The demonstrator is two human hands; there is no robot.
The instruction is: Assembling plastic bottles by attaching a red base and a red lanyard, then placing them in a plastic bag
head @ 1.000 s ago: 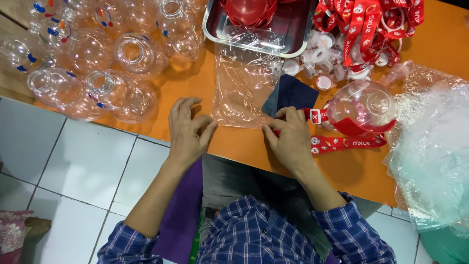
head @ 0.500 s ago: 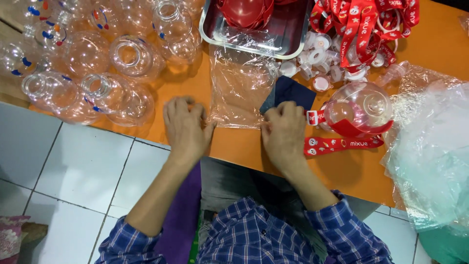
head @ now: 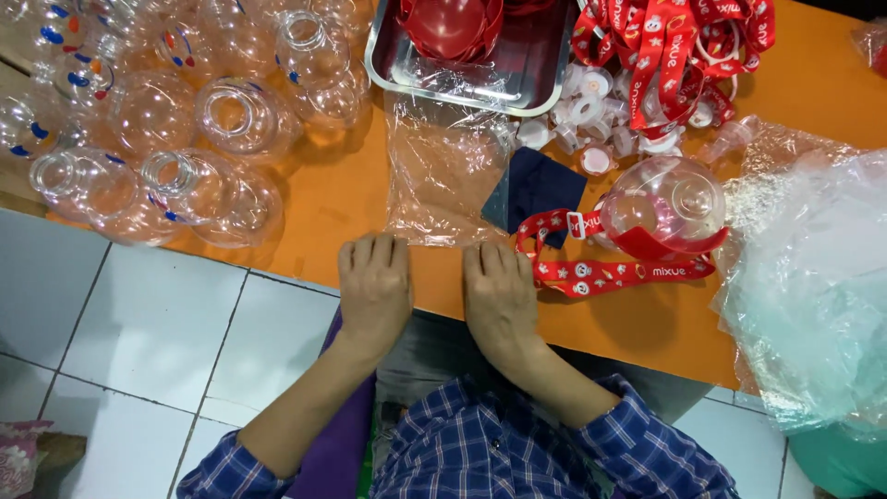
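- Left hand (head: 374, 288) laid flat, palm down, at the near edge of the orange table (head: 342, 199); fingers together and straight, clamped on nothing, fingertips at the bottom edge of the clear plastic bag (head: 443, 171).
- Right hand (head: 500, 300) laid flat just beside the left, palm down, fingers together, gripping nothing; fingertips just short of the same bag's lower edge, whether touching not to be told.
- Clear plastic bag spread flat on the table straight ahead of both hands, top end reaching to the steel tray (head: 531, 79).
- Dark blue cloth (head: 536, 189) lying just right of the bag, touching its edge.
- Round clear bottle with red base (head: 667, 211) resting on its side to the right of the cloth, red strap (head: 610, 273) looped from it along the table near the right hand.
- Red bowls (head: 450, 26) stacked in the tray; small white caps (head: 591, 115) scattered beside it; heap of red straps (head: 665, 46) beyond those.
- Cluster of empty clear round bottles (head: 185, 120) massed on the table's left part, well apart from the hands.
- Crumpled clear plastic sheeting (head: 813, 286) piled at the right end.
- Blue checked sleeves (head: 637, 444) on both arms; white tiled floor (head: 139, 342) below the table edge.
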